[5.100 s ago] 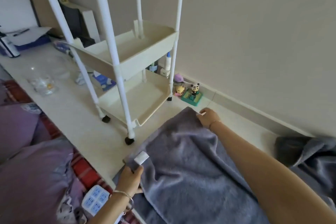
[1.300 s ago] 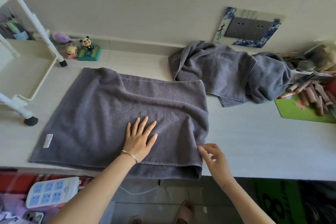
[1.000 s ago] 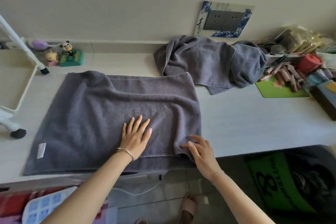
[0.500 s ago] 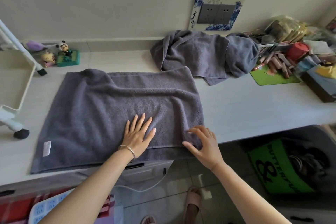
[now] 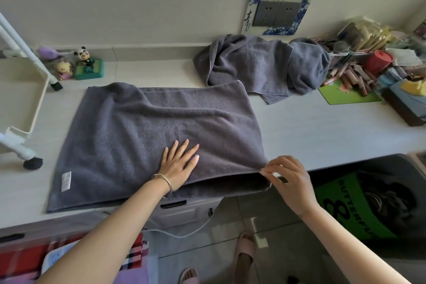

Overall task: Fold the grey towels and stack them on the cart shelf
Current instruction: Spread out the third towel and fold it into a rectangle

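Note:
A large grey towel [image 5: 143, 127] lies doubled over on the white counter [image 5: 311, 129], its near edge hanging slightly over the front. My left hand [image 5: 178, 165] presses flat on it, fingers spread, near the front middle. My right hand [image 5: 285, 180] pinches the towel's near right corner and lifts the top layer a little off the lower one. A second grey towel [image 5: 260, 64] lies crumpled against the wall behind. The cream cart shelf [image 5: 34, 108] shows at the far left, with a white post and black castors.
Small figurines [image 5: 85, 62] stand by the wall next to the cart. Clutter fills the right end: a green mat [image 5: 345, 97], a red cup [image 5: 378, 61], boxes and bags. A wall socket plate [image 5: 276, 12] sits above. A dark bin with a green bag [image 5: 359, 205] stands below right.
My right hand has shifted right along the near edge and pinched the towel's corner, raising the top layer. My left hand stays pressed flat. The camera has moved slightly.

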Action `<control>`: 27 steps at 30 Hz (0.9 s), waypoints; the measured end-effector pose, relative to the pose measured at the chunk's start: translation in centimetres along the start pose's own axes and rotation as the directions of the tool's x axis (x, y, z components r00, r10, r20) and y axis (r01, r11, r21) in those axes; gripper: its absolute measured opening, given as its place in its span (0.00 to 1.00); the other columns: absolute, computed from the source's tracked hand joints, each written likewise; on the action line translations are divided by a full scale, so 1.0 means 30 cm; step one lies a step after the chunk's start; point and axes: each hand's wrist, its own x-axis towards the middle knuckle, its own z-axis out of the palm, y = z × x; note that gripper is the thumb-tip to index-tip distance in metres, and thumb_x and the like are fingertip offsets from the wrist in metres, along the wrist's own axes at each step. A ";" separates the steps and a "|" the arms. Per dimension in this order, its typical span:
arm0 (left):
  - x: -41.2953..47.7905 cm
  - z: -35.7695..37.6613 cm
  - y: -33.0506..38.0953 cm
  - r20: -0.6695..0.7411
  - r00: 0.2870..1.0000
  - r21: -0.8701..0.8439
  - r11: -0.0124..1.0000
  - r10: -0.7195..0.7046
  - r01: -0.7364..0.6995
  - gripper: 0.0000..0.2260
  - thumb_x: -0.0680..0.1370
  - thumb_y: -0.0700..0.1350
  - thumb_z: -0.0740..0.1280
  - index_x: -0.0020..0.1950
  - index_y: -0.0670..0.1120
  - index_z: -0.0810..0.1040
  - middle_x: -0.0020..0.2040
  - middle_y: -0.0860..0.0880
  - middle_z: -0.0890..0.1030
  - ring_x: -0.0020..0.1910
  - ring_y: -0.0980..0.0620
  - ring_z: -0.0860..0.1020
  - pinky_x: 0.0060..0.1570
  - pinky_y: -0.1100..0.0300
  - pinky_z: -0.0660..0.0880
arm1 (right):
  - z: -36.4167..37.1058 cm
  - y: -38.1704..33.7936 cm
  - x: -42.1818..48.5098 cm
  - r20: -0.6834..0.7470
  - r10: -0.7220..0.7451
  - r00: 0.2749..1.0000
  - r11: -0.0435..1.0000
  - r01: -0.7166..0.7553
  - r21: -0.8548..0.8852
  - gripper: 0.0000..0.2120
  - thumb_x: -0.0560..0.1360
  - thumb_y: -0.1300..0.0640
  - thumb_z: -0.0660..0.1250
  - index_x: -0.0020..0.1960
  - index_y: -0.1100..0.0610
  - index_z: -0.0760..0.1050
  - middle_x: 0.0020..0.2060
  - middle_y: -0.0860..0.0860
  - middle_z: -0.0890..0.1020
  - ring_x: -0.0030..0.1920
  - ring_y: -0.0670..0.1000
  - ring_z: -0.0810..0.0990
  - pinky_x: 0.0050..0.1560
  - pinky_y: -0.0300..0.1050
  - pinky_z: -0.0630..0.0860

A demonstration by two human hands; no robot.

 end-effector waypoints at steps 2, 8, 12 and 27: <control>0.000 -0.003 -0.002 0.000 1.000 -0.003 1.000 0.014 -0.014 0.23 0.80 0.62 0.43 0.75 0.62 0.53 0.78 0.56 0.46 0.76 0.53 0.38 0.72 0.51 0.34 | 0.010 0.002 -0.062 0.085 0.016 0.996 1.000 -0.015 -0.002 0.11 0.73 0.48 0.66 0.41 0.52 0.83 0.41 0.43 0.81 0.45 0.44 0.76 0.46 0.39 0.71; -0.013 -0.017 0.011 -0.173 0.981 0.151 0.987 0.089 -0.063 0.34 0.70 0.66 0.41 0.65 0.53 0.71 0.69 0.48 0.68 0.70 0.45 0.62 0.70 0.48 0.53 | 0.121 0.024 -0.142 0.399 0.071 0.914 0.997 -0.065 -0.030 0.19 0.76 0.37 0.59 0.40 0.47 0.81 0.37 0.40 0.80 0.38 0.44 0.76 0.41 0.39 0.72; 0.003 -0.015 0.007 -0.365 0.907 0.249 0.961 0.211 -0.124 0.22 0.75 0.61 0.52 0.49 0.48 0.78 0.47 0.48 0.78 0.48 0.43 0.77 0.50 0.52 0.72 | 0.122 0.010 -0.002 0.235 0.313 0.920 0.942 -0.332 0.046 0.15 0.76 0.45 0.63 0.42 0.54 0.81 0.37 0.46 0.81 0.40 0.47 0.77 0.43 0.45 0.75; 0.380 -0.313 -0.014 -0.444 0.896 0.125 0.991 0.019 0.041 0.18 0.81 0.48 0.58 0.68 0.40 0.70 0.65 0.41 0.73 0.64 0.40 0.70 0.64 0.49 0.65 | 0.292 0.221 0.601 0.268 0.400 0.876 0.894 -0.438 0.098 0.14 0.77 0.54 0.65 0.62 0.56 0.74 0.60 0.53 0.75 0.61 0.53 0.72 0.62 0.42 0.65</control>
